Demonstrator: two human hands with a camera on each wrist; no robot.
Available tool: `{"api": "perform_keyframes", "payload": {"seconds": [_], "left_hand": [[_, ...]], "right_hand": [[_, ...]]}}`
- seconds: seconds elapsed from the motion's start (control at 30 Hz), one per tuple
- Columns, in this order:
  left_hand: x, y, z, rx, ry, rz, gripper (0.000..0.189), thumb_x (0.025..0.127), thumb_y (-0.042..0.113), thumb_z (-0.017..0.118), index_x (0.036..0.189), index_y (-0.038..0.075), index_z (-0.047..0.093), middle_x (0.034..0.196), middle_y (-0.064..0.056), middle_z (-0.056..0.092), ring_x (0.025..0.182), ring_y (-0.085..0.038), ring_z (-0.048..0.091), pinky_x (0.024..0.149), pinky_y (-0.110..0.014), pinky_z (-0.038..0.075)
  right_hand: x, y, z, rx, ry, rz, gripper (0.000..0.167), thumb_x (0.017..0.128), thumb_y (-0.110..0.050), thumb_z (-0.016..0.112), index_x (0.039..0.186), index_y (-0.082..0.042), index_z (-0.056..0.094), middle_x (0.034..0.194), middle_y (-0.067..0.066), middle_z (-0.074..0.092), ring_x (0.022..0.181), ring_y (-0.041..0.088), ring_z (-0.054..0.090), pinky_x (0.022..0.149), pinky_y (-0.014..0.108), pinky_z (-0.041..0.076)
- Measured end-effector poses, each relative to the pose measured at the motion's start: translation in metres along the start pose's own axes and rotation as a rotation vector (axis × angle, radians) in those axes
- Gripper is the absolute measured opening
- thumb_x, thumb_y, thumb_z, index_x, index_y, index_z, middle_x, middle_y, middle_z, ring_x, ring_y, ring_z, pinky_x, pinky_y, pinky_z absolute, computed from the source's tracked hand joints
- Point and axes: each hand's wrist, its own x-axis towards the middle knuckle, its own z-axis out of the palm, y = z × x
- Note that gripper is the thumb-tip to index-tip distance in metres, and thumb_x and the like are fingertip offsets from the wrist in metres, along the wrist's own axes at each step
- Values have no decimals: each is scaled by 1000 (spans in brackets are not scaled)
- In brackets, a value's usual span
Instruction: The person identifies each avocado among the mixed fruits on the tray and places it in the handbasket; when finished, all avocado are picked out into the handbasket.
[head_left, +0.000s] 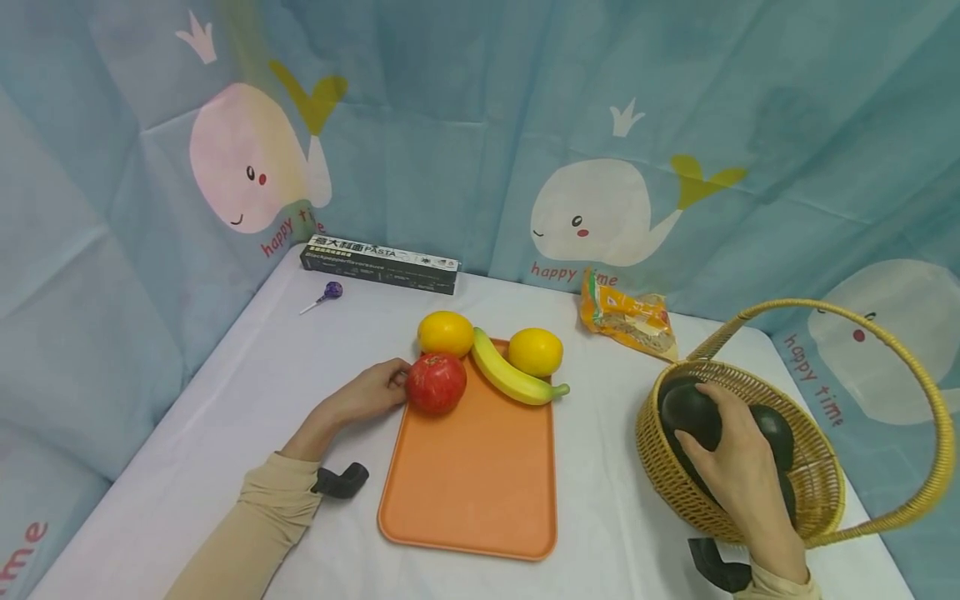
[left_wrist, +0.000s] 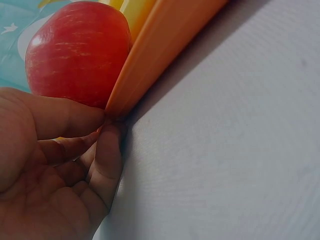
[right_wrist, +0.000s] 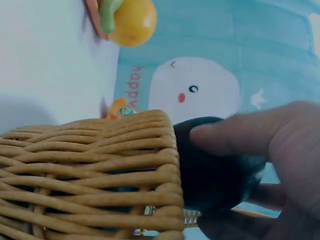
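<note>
My left hand (head_left: 372,388) pinches the left edge of the orange tray (head_left: 472,483) between thumb and fingers, close beside a red apple (head_left: 436,383). In the left wrist view the thumb and fingertips meet at the tray's rim (left_wrist: 145,65), just below the apple (left_wrist: 77,52). On the right, my right hand (head_left: 738,458) reaches into the wicker basket (head_left: 652,462) and grips a dark green avocado (head_left: 688,412). The right wrist view has this avocado (right_wrist: 215,170) at the basket's rim, thumb on one side. More dark avocados lie in the basket, partly hidden by the hand.
A banana (head_left: 510,377) and two yellow oval fruits (head_left: 446,334) lie at the tray's far end. Behind are a black pasta box (head_left: 378,267), a purple lollipop (head_left: 333,290) and an orange snack packet (head_left: 628,315). The basket's tall handle (head_left: 892,342) arches rightward. Curtains enclose the table.
</note>
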Motion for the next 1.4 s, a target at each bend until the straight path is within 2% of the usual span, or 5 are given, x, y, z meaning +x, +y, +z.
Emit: {"api": "perform_keyframes", "payload": {"seconds": [0.23, 0.4, 0.5, 0.73, 1.4], "left_hand": [[-1, 1, 0, -7, -5, 0, 37, 91, 10, 53, 126, -4, 53, 92, -9, 58, 85, -18, 51, 77, -30, 44], [0, 1, -2, 8, -1, 3, 38, 91, 11, 54, 126, -4, 53, 93, -9, 59, 86, -18, 52, 78, -30, 45], [1, 1, -1, 9, 5, 8, 38, 91, 11, 54, 126, -4, 53, 93, -10, 59, 86, -19, 52, 78, -31, 45], [0, 3, 1, 12, -10, 12, 39, 91, 10, 54, 127, -5, 52, 96, -11, 60, 88, -19, 53, 81, -32, 46], [-1, -1, 1, 21, 7, 19, 36, 92, 13, 53, 124, -4, 54, 94, -10, 58, 88, -19, 51, 79, -32, 44]], "right_hand": [[-2, 5, 5, -34, 25, -28, 54, 70, 7, 78, 120, 4, 57, 129, 32, 54, 106, 50, 56, 75, 60, 47], [-2, 5, 9, -71, 30, -51, 33, 75, 4, 75, 108, 2, 69, 123, 27, 61, 84, 41, 62, 54, 40, 45], [0, 4, 10, -93, -50, -26, 23, 80, -1, 72, 103, 3, 72, 126, 25, 59, 96, 43, 60, 64, 44, 49], [-4, 8, 16, -89, -369, 93, 31, 96, -10, 53, 120, 8, 63, 136, 29, 52, 121, 51, 50, 94, 63, 42], [-3, 6, 15, -70, -390, 151, 34, 97, -13, 53, 128, 0, 61, 138, 24, 52, 118, 48, 54, 89, 62, 45]]}}
